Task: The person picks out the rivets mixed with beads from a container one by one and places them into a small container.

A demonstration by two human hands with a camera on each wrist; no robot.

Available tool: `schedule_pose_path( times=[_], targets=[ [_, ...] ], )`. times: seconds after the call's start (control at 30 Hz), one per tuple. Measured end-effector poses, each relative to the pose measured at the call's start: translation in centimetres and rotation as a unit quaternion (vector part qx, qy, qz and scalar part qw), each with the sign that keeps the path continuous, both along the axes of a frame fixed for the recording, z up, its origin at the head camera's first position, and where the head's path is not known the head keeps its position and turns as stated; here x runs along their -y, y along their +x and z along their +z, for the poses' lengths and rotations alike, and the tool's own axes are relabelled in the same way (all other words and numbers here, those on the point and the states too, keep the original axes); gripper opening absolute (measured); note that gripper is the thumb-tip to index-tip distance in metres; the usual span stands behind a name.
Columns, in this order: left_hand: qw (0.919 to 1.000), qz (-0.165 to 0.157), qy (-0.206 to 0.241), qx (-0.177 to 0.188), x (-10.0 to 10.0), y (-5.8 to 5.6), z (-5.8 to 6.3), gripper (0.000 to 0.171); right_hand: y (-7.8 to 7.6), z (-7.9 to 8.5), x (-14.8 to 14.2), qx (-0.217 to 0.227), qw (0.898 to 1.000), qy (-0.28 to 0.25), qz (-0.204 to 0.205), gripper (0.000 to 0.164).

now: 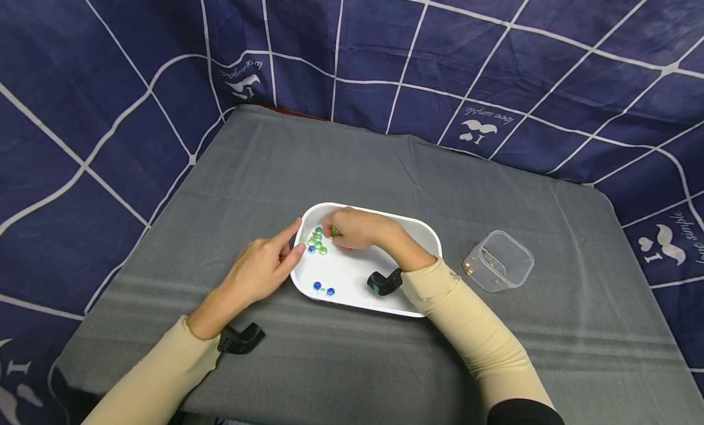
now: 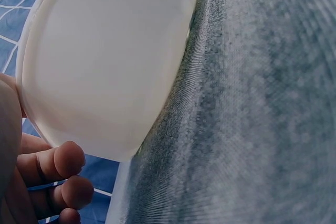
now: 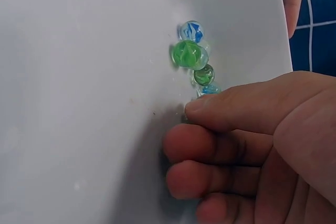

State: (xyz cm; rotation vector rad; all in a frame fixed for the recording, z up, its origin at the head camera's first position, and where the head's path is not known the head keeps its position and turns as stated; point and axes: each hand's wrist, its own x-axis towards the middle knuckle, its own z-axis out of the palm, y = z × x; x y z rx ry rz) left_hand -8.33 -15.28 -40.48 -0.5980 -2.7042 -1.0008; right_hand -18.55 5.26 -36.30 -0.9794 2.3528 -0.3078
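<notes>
A white tray (image 1: 352, 284) with rounded corners lies on the grey cloth, holding glass marbles. My right hand (image 1: 354, 228) is inside it at the far left, pinching a yellow-green marble (image 1: 333, 231) between thumb and fingertips; in the right wrist view the thumb (image 3: 236, 106) hides the pinch. Close beside are several green and blue marbles (image 1: 318, 244), including a bright green one (image 3: 187, 54). My left hand (image 1: 257, 267) rests its extended index finger and thumb on the tray's left rim. In the left wrist view its other fingers (image 2: 68, 162) curl loosely outside the wall.
Two dark blue marbles (image 1: 317, 285) and a paler one lie near the tray's front left. A clear plastic box (image 1: 503, 263) with a few small items at its bottom stands right of the tray. Blue grid-patterned fabric (image 1: 374, 40) hangs behind the table.
</notes>
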Motion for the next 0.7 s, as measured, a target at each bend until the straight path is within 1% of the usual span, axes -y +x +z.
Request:
schedule_pose_path(
  times=[0.2,0.53,0.7],
  targets=[
    [1.0,0.0,0.001,-0.002,0.0,0.01,0.0,0.046,0.06,-0.02,0.03,0.011,1.0,0.001,-0.005,0.007],
    [1.0,0.001,0.002,-0.005,0.09,0.03,-0.02,0.047,0.05,0.06,0.01,0.011,1.0,-0.006,-0.001,0.015],
    [0.9999,0.001,0.003,-0.013,0.02,-0.08,-0.11,0.048,0.05,0.24,-0.2,0.02,1.0,-0.006,0.001,0.014]
  ],
)
